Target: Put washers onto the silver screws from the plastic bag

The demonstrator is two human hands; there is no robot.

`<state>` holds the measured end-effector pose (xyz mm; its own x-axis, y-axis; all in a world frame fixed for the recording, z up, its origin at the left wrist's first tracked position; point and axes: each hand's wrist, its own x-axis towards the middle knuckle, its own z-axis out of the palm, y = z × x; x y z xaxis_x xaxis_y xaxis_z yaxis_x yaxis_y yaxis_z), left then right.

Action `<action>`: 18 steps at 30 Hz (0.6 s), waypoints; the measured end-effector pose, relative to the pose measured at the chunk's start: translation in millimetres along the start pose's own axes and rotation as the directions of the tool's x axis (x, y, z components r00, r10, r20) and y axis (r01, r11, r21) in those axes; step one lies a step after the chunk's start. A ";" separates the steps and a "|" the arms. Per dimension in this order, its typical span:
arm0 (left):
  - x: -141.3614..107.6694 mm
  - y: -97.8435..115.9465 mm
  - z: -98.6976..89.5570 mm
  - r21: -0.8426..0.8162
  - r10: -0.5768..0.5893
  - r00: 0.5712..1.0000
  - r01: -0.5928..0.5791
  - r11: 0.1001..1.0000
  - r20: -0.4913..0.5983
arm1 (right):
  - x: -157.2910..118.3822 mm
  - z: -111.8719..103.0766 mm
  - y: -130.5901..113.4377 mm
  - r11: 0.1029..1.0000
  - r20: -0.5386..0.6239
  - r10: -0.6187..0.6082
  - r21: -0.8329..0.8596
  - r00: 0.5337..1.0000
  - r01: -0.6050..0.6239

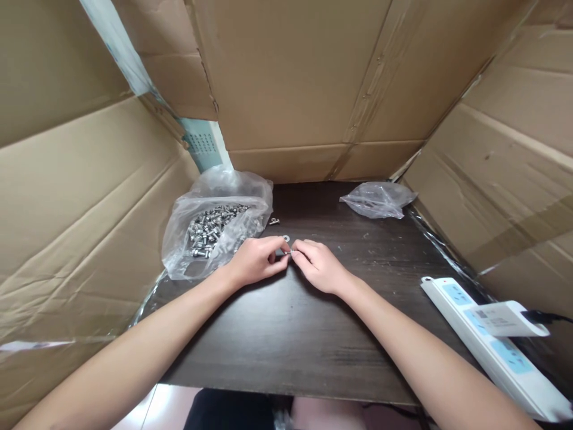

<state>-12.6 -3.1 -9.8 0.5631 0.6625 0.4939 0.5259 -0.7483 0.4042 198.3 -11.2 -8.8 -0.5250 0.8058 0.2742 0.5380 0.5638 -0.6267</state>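
My left hand [258, 260] and my right hand [320, 266] meet fingertip to fingertip over the middle of the dark table [290, 340]. Both pinch at a small shiny metal fastener [290, 251], mostly covered by the fingers, so its exact kind is hard to make out. Just behind the fingertips lies a flat metal washer [286, 239]. Farther back, a few small loose metal parts [274, 221] lie by the bag. To the left of my left hand, an open clear plastic bag [179, 239] holds many metal bolts [208, 230].
A second clear plastic bag [378, 200] lies at the back right. A white power strip [487, 340] with a white plugged-in adapter [508, 318] runs along the right side. Cardboard walls [290, 77] enclose the table at the back, left and right.
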 end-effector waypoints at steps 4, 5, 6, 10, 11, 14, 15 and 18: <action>-0.1 -0.1 0.3 -0.020 0.003 1.000 -0.003 1.000 -0.008 | 0.0 -0.7 -0.8 1.000 0.014 -0.018 -0.017 1.000 0.019; -0.1 0.0 0.4 -0.030 0.001 1.000 -0.001 1.000 -0.007 | -0.1 -0.8 -1.0 1.000 0.015 -0.019 -0.021 1.000 0.020; -0.1 0.1 0.5 -0.038 0.000 1.000 -0.001 0.999 -0.006 | -0.1 -0.8 -1.2 1.000 0.016 -0.017 -0.024 1.000 0.018; 0.2 0.4 0.5 -0.052 0.009 1.000 -0.010 0.999 -0.017 | -0.6 -0.5 -1.7 0.999 0.021 0.000 -0.038 1.000 0.001; 0.2 0.5 0.4 -0.050 0.011 1.000 -0.012 0.999 -0.019 | -0.7 -0.5 -1.8 0.999 0.025 0.004 -0.038 1.000 -0.003; 0.3 0.5 0.0 -0.028 0.005 1.000 -0.005 1.000 -0.018 | -1.1 -0.7 -1.9 1.000 0.028 0.020 -0.016 0.999 -0.019; 0.3 0.5 -0.2 -0.018 0.000 1.000 -0.001 1.000 -0.019 | -1.2 -0.8 -2.0 1.000 0.025 0.027 -0.006 0.999 -0.026; 0.1 0.3 -0.7 0.015 -0.010 1.000 0.010 1.000 -0.028 | -1.1 -0.7 -2.3 0.999 0.010 0.043 0.004 0.999 -0.043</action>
<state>-12.8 -3.2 -9.0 0.5403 0.6685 0.5111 0.5413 -0.7411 0.3971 198.1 -13.3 -7.1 -0.5080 0.8272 0.2400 0.5571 0.5281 -0.6409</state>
